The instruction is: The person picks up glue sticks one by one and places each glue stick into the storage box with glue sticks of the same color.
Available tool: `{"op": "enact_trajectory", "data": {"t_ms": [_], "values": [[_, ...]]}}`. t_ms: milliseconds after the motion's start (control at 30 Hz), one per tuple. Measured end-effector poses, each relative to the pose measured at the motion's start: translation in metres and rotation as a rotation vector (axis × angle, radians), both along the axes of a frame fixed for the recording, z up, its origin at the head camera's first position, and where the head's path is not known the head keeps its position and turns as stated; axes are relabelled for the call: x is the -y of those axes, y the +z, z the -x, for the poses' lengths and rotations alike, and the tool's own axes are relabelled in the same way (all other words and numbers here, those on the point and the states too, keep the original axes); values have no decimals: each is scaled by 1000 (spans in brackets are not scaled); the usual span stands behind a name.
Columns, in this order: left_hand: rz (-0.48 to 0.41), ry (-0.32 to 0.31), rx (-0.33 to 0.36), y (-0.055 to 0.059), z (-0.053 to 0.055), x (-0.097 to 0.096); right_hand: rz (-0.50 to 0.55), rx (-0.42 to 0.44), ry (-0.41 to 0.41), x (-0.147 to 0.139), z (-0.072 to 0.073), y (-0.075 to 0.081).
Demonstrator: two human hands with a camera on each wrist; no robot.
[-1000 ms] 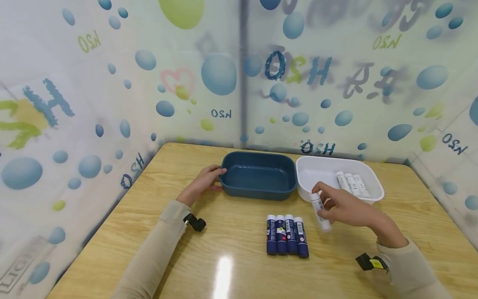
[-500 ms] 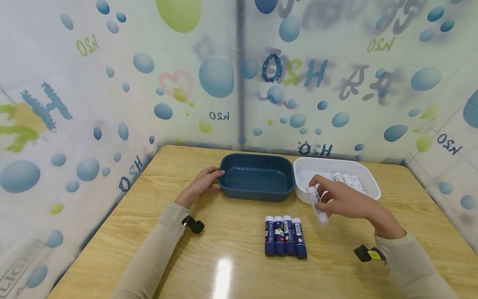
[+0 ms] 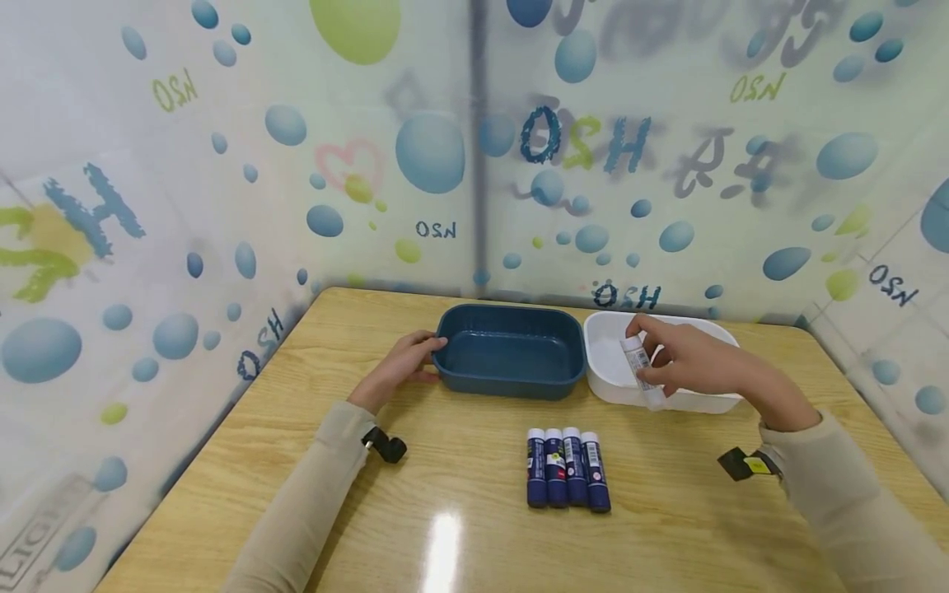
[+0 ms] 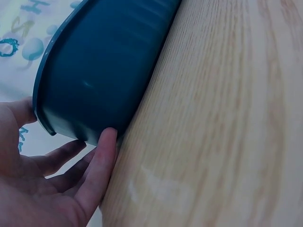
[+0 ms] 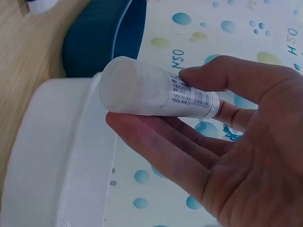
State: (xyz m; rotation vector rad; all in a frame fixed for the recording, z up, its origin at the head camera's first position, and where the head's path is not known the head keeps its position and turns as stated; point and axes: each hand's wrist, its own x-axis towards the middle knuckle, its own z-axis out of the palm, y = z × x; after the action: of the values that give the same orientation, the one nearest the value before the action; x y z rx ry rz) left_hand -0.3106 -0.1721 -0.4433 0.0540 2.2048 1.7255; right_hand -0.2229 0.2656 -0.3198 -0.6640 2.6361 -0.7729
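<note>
My right hand point(image 3: 689, 358) pinches a white glue stick point(image 3: 639, 362), tilted, over the near rim of the white plastic tub point(image 3: 611, 387). In the right wrist view its clear end and printed label point(image 5: 189, 97) show between thumb and fingers. The left hand point(image 3: 400, 366) holds the left end of a dark blue tub point(image 3: 511, 387), one digit at the rim and other fingers against the outer wall, as the left wrist view also shows. Inside, the blue tub is bare. Several dark blue glue sticks with white caps point(image 3: 567, 469) lie side by side before the tubs.
Both tubs stand side by side on a wooden table point(image 3: 445, 461), close to the back wall covering point(image 3: 371, 247) printed with bubbles and letters. My right hand and forearm block part of the white tub's inside.
The right hand has lifted the white glue stick and carried it up over the white tub's rim, covering the white sticks seen in there earlier. The left hand stays put.
</note>
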Motion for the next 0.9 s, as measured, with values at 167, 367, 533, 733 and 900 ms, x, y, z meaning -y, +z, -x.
{"op": "enact_trajectory", "data": {"t_ms": [167, 367, 533, 733, 900], "values": [[1, 3, -1, 1, 0, 0, 32, 55, -32, -6, 11, 11], [-1, 8, -2, 0, -1, 0, 49, 93, -47, -12, 23, 17], [-12, 8, -22, -2, 0, -1, 14, 82, -48, -16, 34, 22], [-18, 9, -23, -1, -1, -2, -20, 96, -70, -21, 49, 26], [-22, 8, -19, -1, -1, -1, -43, 128, -62, -25, 59, 26]]}}
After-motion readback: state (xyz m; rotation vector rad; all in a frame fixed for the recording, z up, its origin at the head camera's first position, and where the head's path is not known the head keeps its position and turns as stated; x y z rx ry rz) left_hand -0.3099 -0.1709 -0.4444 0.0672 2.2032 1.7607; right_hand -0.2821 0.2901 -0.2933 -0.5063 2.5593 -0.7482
